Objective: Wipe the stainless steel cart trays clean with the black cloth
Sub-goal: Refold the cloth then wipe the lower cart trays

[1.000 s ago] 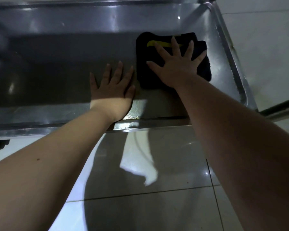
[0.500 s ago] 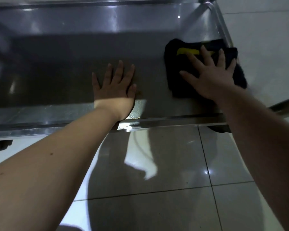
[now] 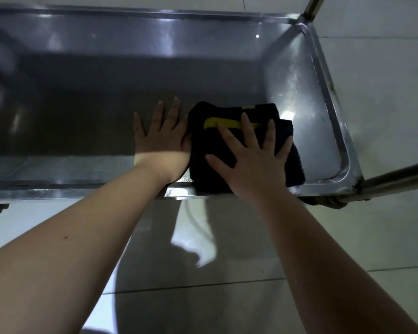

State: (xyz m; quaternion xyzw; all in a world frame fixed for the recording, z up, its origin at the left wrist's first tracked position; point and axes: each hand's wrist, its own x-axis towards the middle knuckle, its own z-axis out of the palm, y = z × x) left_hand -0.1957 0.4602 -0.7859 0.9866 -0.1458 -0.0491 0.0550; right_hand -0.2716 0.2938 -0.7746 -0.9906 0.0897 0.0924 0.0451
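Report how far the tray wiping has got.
Done, seemingly: the stainless steel tray shows streaks at right. In hand: the right hand presses the black cloth near the front rim; the left hand rests beside it. Left: the shadowed left stretch; other trays unseen.

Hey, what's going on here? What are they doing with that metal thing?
A person is wiping a steel tray on a cart by hand. Their right hand presses flat, fingers spread, on a folded black cloth with a yellow stripe, near the tray's right end and front edge. The left hand lies flat on the bare tray bottom right beside the cloth, apparently for support. Under the cart is a shiny tiled floor.
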